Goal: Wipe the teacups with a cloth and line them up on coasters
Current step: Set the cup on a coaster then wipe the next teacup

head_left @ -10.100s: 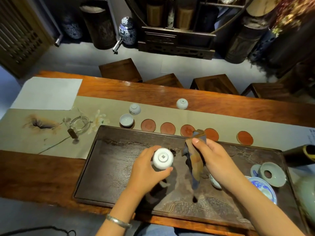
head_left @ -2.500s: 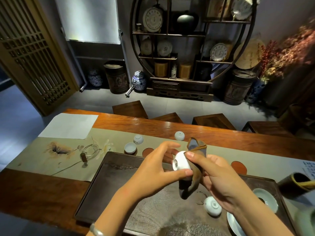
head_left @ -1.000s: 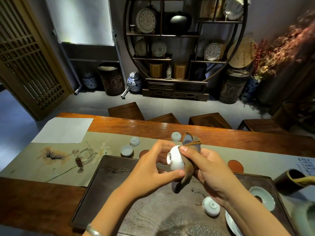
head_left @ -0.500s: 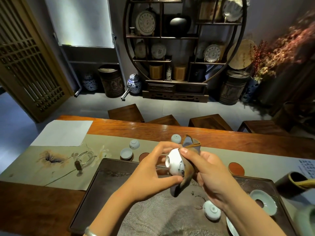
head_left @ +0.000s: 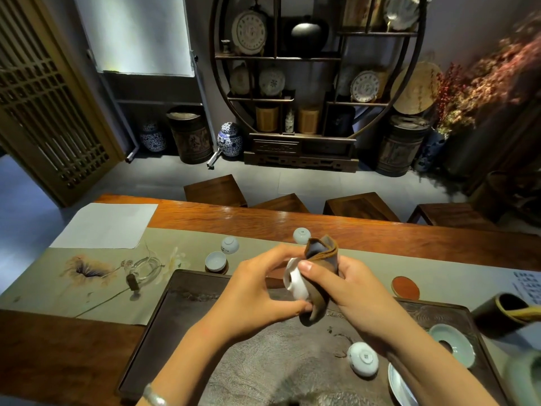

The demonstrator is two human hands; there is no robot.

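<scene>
Above the dark tea tray (head_left: 181,323), my left hand (head_left: 257,294) grips a small white teacup (head_left: 296,284) tipped on its side. My right hand (head_left: 357,291) holds a brown cloth (head_left: 320,276) wrapped against the cup, thumb pressing on top. One cup (head_left: 216,261) stands upright on a coaster at the left. Two cups (head_left: 229,244) (head_left: 301,235) sit upside down on the runner. Another upturned cup (head_left: 363,358) lies on the tray. A red-brown coaster (head_left: 405,287) shows at the right; my hands hide the others.
A glass pitcher (head_left: 145,266) stands on the painted runner (head_left: 44,288) at left. A pale green saucer (head_left: 452,344), a blue-white plate (head_left: 399,388) and a dark holder (head_left: 497,315) crowd the right end. White paper (head_left: 105,225) lies far left. Wooden stools (head_left: 215,190) line the far side.
The cup has been turned in my left hand while my right hand rubs the cloth round it. The camera has lifted from the tray toward the room since ten seconds ago.
</scene>
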